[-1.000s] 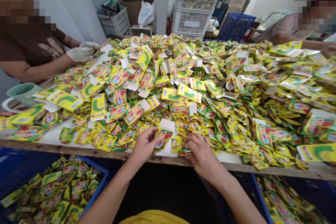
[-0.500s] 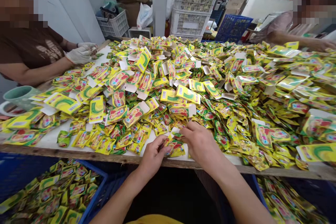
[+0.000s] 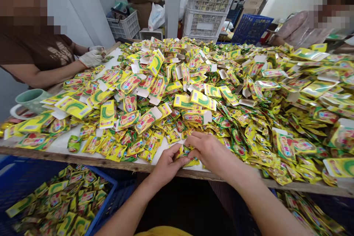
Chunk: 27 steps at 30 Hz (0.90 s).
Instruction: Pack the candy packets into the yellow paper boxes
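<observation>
At the near edge of the table, its white top (image 3: 162,149) bordered by rough wood, a small printed carton (image 3: 193,163) sits low between two bare hands. The left hand (image 3: 169,163) pinches its left side between thumb and curled fingers. The right hand (image 3: 208,151) bends over the other end, fingertips bunched close to the card — they hide the contact, so I cannot tell what they grip.

Just left of the hands lie glossy, crinkled foil sachets (image 3: 115,152), pillow-shaped with crimped ends. Beyond them rises a loose heap of flat yellow cartons (image 3: 203,99), stiff and smooth, many with white paperboard flaps sticking out. A speckled pale-green mug (image 3: 34,100) stands at the far left, near a co-worker in fabric gloves (image 3: 92,59). Below the table, near left, a blue plastic crate (image 3: 113,185) holds more cartons; white lattice crates (image 3: 204,24) are stacked at the far side.
</observation>
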Each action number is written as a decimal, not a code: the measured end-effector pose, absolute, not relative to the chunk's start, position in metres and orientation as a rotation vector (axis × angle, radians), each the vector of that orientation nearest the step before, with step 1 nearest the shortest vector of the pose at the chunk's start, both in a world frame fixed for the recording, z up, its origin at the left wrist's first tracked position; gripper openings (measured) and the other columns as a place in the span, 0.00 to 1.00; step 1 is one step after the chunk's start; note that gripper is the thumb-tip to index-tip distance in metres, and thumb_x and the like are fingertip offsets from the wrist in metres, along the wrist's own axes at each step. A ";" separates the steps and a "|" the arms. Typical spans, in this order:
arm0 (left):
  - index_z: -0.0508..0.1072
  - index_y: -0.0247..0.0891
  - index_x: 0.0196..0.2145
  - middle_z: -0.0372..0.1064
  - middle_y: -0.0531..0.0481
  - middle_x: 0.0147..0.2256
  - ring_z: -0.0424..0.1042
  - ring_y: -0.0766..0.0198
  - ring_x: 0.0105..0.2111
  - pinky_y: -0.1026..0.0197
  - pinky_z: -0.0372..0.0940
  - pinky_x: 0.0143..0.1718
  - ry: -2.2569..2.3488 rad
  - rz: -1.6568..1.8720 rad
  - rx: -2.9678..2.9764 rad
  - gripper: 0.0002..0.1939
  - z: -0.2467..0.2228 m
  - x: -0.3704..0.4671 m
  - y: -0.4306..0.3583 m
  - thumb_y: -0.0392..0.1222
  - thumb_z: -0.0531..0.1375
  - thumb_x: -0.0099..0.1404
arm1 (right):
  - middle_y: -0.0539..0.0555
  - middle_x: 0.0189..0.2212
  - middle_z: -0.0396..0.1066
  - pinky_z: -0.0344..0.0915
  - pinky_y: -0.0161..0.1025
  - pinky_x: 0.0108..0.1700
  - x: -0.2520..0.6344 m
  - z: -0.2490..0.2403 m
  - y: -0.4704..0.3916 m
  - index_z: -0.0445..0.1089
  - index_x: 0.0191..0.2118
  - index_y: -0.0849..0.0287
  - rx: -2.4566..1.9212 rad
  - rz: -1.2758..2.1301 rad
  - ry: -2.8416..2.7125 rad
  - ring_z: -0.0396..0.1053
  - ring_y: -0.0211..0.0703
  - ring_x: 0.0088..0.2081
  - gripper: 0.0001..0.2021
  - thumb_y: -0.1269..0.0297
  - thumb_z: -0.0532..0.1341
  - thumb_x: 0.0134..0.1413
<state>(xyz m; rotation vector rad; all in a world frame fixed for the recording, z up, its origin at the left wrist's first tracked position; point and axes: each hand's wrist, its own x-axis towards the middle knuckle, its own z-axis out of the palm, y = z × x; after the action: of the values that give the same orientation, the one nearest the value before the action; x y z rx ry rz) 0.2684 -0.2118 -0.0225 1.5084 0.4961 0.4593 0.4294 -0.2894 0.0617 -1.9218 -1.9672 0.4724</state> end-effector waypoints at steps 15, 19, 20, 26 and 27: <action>0.75 0.35 0.39 0.68 0.54 0.31 0.64 0.65 0.32 0.66 0.60 0.35 0.530 0.497 1.510 0.11 -0.025 0.268 -0.214 0.44 0.64 0.60 | 0.53 0.33 0.66 0.58 0.37 0.36 0.414 0.074 -0.295 0.73 0.39 0.55 -2.053 0.228 -2.085 0.64 0.43 0.35 0.12 0.78 0.58 0.54; 0.74 0.36 0.43 0.72 0.51 0.36 0.68 0.61 0.38 0.63 0.62 0.42 0.492 0.499 1.386 0.16 -0.030 0.265 -0.212 0.42 0.66 0.58 | 0.53 0.34 0.67 0.59 0.39 0.39 0.412 0.078 -0.300 0.69 0.43 0.59 -2.027 0.235 -1.978 0.64 0.44 0.38 0.16 0.82 0.55 0.54; 0.75 0.36 0.43 0.73 0.50 0.36 0.69 0.60 0.39 0.62 0.62 0.43 0.472 0.479 1.367 0.15 -0.031 0.263 -0.211 0.42 0.66 0.57 | 0.53 0.34 0.67 0.59 0.39 0.39 0.412 0.079 -0.303 0.69 0.42 0.59 -2.020 0.231 -1.933 0.64 0.44 0.37 0.14 0.82 0.54 0.55; 0.76 0.40 0.44 0.75 0.49 0.42 0.71 0.57 0.44 0.60 0.62 0.49 0.438 0.396 1.518 0.16 -0.029 0.245 -0.208 0.38 0.66 0.57 | 0.52 0.33 0.67 0.60 0.37 0.37 0.406 0.080 -0.330 0.68 0.42 0.57 -1.843 0.182 -1.778 0.65 0.42 0.36 0.10 0.76 0.54 0.60; 0.77 0.40 0.45 0.76 0.49 0.43 0.71 0.57 0.45 0.60 0.62 0.50 0.441 0.380 1.575 0.15 -0.028 0.241 -0.208 0.37 0.66 0.58 | 0.53 0.33 0.68 0.61 0.37 0.37 0.403 0.079 -0.334 0.68 0.43 0.57 -1.818 0.165 -1.755 0.65 0.41 0.35 0.10 0.76 0.54 0.61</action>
<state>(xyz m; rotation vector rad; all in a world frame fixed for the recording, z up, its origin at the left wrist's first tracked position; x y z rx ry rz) 0.2413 -0.2076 -0.0280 1.5746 0.4405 0.3805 0.4035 -0.3343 0.0793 -1.8180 -1.7546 0.1653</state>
